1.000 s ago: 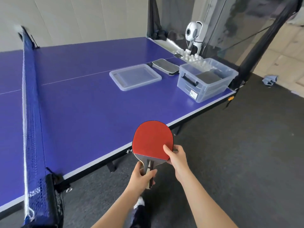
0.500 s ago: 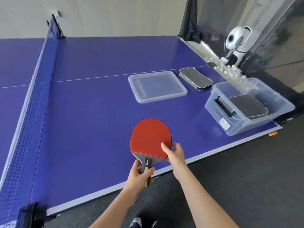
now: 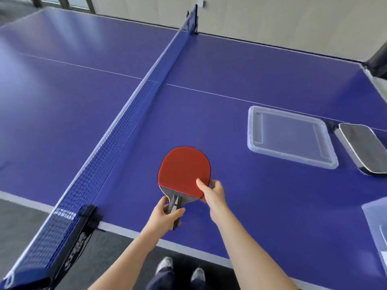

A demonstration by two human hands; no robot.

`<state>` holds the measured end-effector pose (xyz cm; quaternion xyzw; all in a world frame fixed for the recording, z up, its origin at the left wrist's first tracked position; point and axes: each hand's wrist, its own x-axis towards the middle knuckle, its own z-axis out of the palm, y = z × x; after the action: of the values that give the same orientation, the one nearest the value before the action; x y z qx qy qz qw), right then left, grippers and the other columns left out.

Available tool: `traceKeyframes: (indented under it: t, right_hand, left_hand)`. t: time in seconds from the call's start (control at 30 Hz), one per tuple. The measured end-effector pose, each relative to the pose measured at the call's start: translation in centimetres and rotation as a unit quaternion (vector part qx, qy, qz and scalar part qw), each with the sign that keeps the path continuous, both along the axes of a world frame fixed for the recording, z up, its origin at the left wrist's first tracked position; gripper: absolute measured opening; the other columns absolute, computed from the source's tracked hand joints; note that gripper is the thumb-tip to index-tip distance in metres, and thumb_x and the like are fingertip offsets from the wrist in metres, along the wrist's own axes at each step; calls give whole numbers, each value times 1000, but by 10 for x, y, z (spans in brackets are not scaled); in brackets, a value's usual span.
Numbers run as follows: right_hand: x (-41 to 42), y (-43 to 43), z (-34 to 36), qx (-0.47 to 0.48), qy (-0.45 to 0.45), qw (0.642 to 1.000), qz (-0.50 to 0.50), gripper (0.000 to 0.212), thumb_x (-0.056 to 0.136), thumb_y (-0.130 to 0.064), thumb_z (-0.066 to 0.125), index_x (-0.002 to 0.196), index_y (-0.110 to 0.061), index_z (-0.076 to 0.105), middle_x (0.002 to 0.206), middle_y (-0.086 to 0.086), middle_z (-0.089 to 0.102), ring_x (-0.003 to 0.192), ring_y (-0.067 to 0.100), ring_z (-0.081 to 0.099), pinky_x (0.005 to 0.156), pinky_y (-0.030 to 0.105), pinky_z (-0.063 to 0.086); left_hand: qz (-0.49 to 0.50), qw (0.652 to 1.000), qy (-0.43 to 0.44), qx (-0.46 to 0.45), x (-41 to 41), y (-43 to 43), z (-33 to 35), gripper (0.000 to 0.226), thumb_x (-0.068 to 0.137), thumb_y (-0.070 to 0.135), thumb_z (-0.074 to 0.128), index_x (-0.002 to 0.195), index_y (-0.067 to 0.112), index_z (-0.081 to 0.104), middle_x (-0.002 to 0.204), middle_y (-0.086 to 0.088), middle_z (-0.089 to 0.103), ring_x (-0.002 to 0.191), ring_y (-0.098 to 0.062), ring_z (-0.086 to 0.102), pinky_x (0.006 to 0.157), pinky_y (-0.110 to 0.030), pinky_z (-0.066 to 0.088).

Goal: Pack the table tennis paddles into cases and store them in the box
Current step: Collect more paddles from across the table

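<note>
A red-faced paddle [image 3: 183, 169] with a dark handle is held above the near part of the blue table [image 3: 251, 80]. My left hand [image 3: 167, 216] grips its handle from below. My right hand [image 3: 212, 193] pinches the lower right edge of the blade, thumb on the red rubber. A grey paddle case [image 3: 363, 148] lies shut on the table at the far right. Only a corner of the clear storage box [image 3: 377, 222] shows at the right edge.
The clear box lid [image 3: 290, 136] lies flat on the table left of the case. The blue net [image 3: 125, 126] runs from the near left to the far middle, with its clamp [image 3: 81, 220] at the table's edge. Dark floor and my shoes [image 3: 180, 271] are below.
My view has swung left and closer over the table: the net is now in the middle, the box has slid nearly out of view on the right. Both hands keep the same hold on the paddle.
</note>
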<state>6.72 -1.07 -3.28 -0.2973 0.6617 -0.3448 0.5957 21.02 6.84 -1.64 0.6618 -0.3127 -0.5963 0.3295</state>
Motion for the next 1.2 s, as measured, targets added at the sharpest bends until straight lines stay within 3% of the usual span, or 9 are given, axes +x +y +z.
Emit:
traceKeyframes:
  t: [0.27, 0.37, 0.47, 0.57, 0.67, 0.8, 0.9, 1.03, 1.2]
  right_hand:
    - [81, -29, -33, 31, 43, 996, 75, 38, 80, -38, 73, 103, -14, 55, 106, 2, 65, 97, 18, 63, 82, 31, 53]
    - [104, -34, -41, 36, 73, 994, 78, 35, 81, -38, 72, 101, -15, 54, 102, 0, 63, 95, 18, 60, 72, 24, 46]
    - [117, -37, -48, 41, 112, 989, 82, 33, 82, -39, 71, 97, -16, 53, 98, -1, 60, 93, 17, 57, 73, 25, 44]
    - [124, -38, -57, 54, 137, 986, 79, 33, 81, -40, 71, 95, -16, 53, 100, 0, 61, 92, 17, 57, 75, 27, 45]
    - [126, -36, -62, 64, 152, 984, 75, 33, 82, -40, 70, 95, -16, 53, 98, 0, 59, 91, 17, 56, 75, 28, 46]
    - [129, -34, -64, 50, 185, 977, 91, 32, 83, -41, 69, 95, -14, 56, 93, -2, 58, 89, 16, 55, 73, 27, 45]
    - [131, -32, -65, 39, 202, 974, 91, 34, 82, -40, 70, 96, -11, 58, 92, -2, 59, 89, 16, 55, 72, 27, 44]
    - [134, -32, -66, 34, 218, 971, 96, 32, 82, -40, 70, 92, -13, 55, 93, 0, 59, 88, 16, 55, 73, 29, 47]
    - [138, -28, -65, 27, 234, 967, 98, 35, 84, -43, 66, 95, -12, 54, 103, 6, 60, 92, 18, 55, 79, 34, 51]
  left_hand:
    - [39, 998, -41, 40, 78, -15, -24, 19, 87, 16, 67, 100, 15, 53, 92, -12, 61, 66, -21, 64, 59, -26, 54]
    - [26, 995, -76, 58, 104, -21, -41, 27, 84, 22, 70, 106, 11, 57, 96, -16, 64, 73, -18, 64, 71, -36, 56]
    - [15, 995, -72, 71, 119, -27, -55, 28, 83, 23, 72, 105, 11, 59, 93, -13, 65, 74, -19, 62, 75, -44, 56]
    - [4, 993, -82, 87, 124, -31, -66, 26, 84, 24, 71, 104, 13, 59, 95, -14, 67, 74, -20, 63, 68, -37, 55]
    - [-13, 990, -112, 89, 127, -33, -75, 26, 82, 25, 72, 100, 12, 58, 80, -6, 62, 67, -21, 60, 59, -34, 55]
    - [-13, 979, -191, 67, 126, -30, -79, 32, 80, 27, 74, 84, 5, 51, 69, -1, 51, 58, -17, 45, 44, -17, 36]
    - [1, 969, -245, 42, 123, -25, -83, 44, 77, 32, 75, 67, 15, 35, 64, -1, 43, 57, -20, 41, 52, -26, 32]
    - [8, 957, -288, 18, 118, -23, -82, 46, 78, 31, 74, 64, 19, 32, 68, 2, 41, 65, -21, 41, 54, -28, 30]
    - [26, 955, -296, 22, 115, -22, -85, 33, 77, 27, 76, 91, 8, 54, 93, -2, 44, 86, -24, 49, 69, -29, 37]
